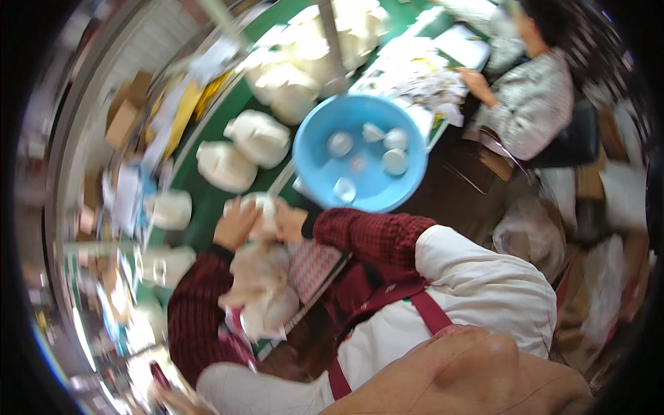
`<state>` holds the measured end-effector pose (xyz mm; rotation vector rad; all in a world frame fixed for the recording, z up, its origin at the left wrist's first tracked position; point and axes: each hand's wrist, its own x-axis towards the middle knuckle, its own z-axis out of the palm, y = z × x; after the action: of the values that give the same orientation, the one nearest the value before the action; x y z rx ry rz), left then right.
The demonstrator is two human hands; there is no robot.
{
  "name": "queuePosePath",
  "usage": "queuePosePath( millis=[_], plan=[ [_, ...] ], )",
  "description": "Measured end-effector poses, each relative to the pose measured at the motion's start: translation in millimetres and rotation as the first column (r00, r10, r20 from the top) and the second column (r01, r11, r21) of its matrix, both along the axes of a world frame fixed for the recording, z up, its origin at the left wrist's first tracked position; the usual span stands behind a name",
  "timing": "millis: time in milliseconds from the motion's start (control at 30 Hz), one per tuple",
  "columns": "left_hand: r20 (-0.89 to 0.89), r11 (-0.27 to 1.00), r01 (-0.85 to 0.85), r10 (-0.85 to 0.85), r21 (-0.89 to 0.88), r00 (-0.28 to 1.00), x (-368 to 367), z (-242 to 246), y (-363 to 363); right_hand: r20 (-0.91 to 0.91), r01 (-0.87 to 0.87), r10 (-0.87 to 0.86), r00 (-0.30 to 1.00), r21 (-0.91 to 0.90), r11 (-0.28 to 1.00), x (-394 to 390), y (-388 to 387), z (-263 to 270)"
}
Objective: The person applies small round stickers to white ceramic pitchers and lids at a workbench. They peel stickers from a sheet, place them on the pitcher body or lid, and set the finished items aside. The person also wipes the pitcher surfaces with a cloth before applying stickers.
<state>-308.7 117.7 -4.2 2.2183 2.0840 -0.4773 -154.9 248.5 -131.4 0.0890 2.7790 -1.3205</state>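
Observation:
My left hand (236, 225) and my right hand (290, 220) are together on a white plastic part (267, 207) at the edge of the green conveyor belt, one on each side of it. The fingers and blur hide much of its shape. Below my hands lie several pale, rounded pieces (259, 280), too blurred to name, beside a sheet with rows of red-and-white stickers (314, 270). To the right of my hands stands a light-blue plastic basin (363, 104) holding several small white and translucent round parts (395, 162).
Several white plastic housings (225, 166) stand along the green belt (202, 207). A co-worker (529, 104) sits at the upper right beside a heap of small white pieces (415, 78). Cardboard boxes (124, 116) are at the left, and plastic bags (531, 233) lie at the right.

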Motion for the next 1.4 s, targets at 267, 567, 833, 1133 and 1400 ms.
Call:
queuePosePath(
  millis=[267,567,833,1133,1400],
  plan=[
    [0.489,0.523,-0.746,0.564,0.412,0.666,39,72,-95,-0.064,-0.120,0.347,0.936,0.867,0.484,-48,8,8],
    [0.608,0.219,-0.939,0.718,0.265,0.339,120,46,-214,-0.271,0.302,-0.273,0.923,0.070,0.951,-155,50,-18],
    [0.340,0.495,-0.816,0.743,0.299,0.576,121,20,-133,-0.603,0.500,-0.280,0.747,0.231,0.835,-143,43,-31],
    [0.434,0.455,-0.873,0.761,0.174,0.483,73,-7,-133,-0.234,0.006,-0.025,0.972,-0.082,0.997,51,-141,-10],
    [0.611,0.231,-0.949,0.726,0.216,0.316,83,21,-75,-0.165,0.112,-0.203,0.965,-0.439,0.891,55,-42,17]
  ],
)
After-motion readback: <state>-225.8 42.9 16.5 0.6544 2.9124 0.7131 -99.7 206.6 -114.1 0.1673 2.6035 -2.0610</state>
